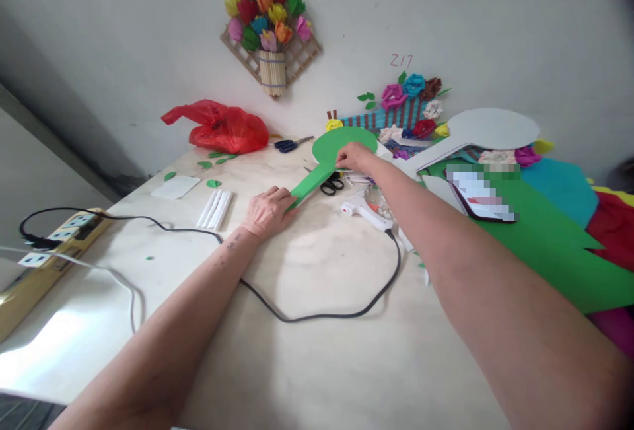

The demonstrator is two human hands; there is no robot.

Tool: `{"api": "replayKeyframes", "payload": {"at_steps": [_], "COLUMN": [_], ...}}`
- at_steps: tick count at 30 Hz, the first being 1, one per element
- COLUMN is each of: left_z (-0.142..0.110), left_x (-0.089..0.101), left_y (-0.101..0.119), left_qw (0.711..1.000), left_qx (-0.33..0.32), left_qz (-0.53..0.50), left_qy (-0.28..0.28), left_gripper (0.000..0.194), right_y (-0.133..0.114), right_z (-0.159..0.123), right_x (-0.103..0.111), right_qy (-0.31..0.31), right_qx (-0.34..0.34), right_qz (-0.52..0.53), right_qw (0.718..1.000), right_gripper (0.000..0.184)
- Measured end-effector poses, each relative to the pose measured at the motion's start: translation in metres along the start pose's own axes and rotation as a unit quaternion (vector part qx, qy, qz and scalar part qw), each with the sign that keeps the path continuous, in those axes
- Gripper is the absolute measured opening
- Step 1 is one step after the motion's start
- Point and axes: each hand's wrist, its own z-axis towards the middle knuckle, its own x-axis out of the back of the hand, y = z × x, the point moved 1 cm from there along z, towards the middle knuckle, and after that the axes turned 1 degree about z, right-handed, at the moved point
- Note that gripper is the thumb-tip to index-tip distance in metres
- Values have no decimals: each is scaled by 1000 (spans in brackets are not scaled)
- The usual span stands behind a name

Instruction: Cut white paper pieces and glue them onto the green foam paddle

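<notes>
A green paddle-shaped cutout [341,144] with a round head and a long handle lies between my hands. My left hand [270,211] grips the lower end of its handle, fingers closed over it. At the edge where the round head meets the handle, my right hand [357,158] pinches with thumb and finger together. Just below the cutout are black-handled scissors [331,184], partly covered by it. A white glue gun [366,211] rests near my right forearm, its black cord [321,316] looping across the table.
White glue sticks [216,210] and a white paper piece [176,187] lie left. Farther back are a red plastic bag [228,129] and dark blue scissors [293,144]. A white paddle cutout [490,127], a phone [480,195] and green sheets [555,258] are right. A power strip [54,251] borders the left edge.
</notes>
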Motion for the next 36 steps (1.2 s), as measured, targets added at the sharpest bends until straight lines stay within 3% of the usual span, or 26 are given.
{"api": "replayKeyframes", "payload": {"at_steps": [16,21,27,36], "left_z": [2,1,4,6], "left_x": [2,0,1,1], "left_y": [4,3,1,1], "left_qw": [1000,1000,998,998], "left_qx": [-11,0,-34,-44], "left_qz": [-8,-25,-45,-40], "left_qy": [-6,-1,-5,-35], "left_gripper": [29,36,46,36], "right_y": [-3,-3,-4,-1], "right_z": [-2,-2,-3,1], "right_x": [2,3,4,2], "right_qy": [-3,-3,-5,-6], "right_qx": [-2,-3,-4,-1], "right_qz": [-3,-4,-13,-8], "right_qw": [1000,1000,1000,1000], "right_gripper": [12,12,12,13]}}
